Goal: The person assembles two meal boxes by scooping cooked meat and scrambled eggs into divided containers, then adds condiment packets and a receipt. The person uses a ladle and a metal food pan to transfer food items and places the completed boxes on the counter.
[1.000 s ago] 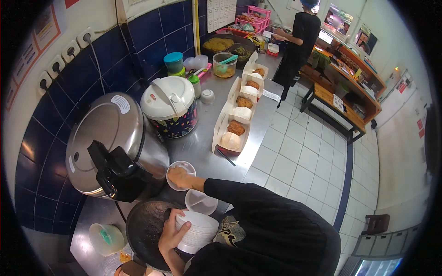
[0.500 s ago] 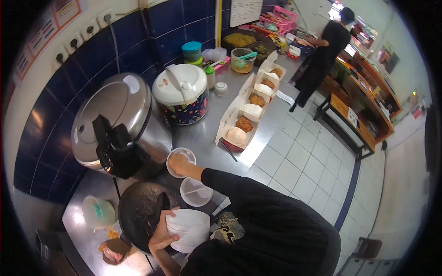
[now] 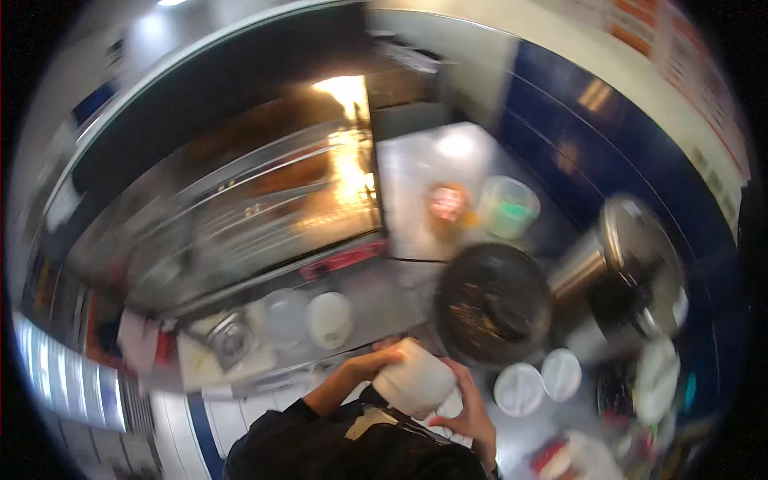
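While blurred, both hands clasp a plain white tub (image 3: 414,378).

Motion blur smears the whole view; the dark pan's (image 3: 494,302) contents are unreadable.

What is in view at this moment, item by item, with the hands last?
White container: one, white, held at lower centre.
Dark round pan: one, black, on the steel counter.
Large metal cooker: one, silver, right of the pan.
Clear tub: one, greenish, behind the pan.
Round white lids: two, white, right of the container.
Glass-fronted warmer: one, lit orange, left.
Small bowls: about three, pale, below the warmer.
Blue wall tiles: right.
Left hand: on the container.
Right hand: on the container.
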A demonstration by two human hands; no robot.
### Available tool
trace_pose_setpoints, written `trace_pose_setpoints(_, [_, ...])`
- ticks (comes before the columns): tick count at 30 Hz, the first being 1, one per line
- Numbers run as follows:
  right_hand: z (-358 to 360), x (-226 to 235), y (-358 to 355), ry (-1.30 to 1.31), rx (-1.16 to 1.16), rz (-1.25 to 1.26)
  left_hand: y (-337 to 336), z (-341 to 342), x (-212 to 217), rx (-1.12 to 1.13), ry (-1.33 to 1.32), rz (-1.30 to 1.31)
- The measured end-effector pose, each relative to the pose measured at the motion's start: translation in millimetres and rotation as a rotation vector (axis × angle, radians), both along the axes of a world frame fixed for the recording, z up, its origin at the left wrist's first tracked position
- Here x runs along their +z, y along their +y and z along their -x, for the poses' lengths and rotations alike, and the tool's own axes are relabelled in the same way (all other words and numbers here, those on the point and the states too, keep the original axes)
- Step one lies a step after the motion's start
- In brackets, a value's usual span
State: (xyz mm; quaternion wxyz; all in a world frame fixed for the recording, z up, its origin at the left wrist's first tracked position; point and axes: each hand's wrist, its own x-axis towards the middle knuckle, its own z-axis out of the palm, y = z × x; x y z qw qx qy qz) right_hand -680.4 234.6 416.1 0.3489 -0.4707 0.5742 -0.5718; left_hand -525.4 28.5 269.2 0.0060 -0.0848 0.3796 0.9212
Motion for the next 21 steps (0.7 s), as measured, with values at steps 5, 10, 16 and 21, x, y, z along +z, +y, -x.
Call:
trace_pose_setpoints(5, [-62.6,8.9,-67.2,0.24,0.23,0.131,5.1,-97.0,72.6,0.423,0.074,0.124])
trace_pose_setpoints(10, [-117.8,89.7,-122.3,0.628,0.207,0.509,-6.5,-171.1,129.7,0.875,0.381,-0.036])
trace_pose_setpoints(16, [-204.9,233.2,-234.9,0.865,-0.207,1.262,-38.0,-313.1,137.6,1.1,0.384,0.077])
trace_pose_setpoints(21, [-325.3,371.6,-363.7,0.796,-0.424,1.564,-43.2,-439.4,137.5,1.327,0.187,0.251])
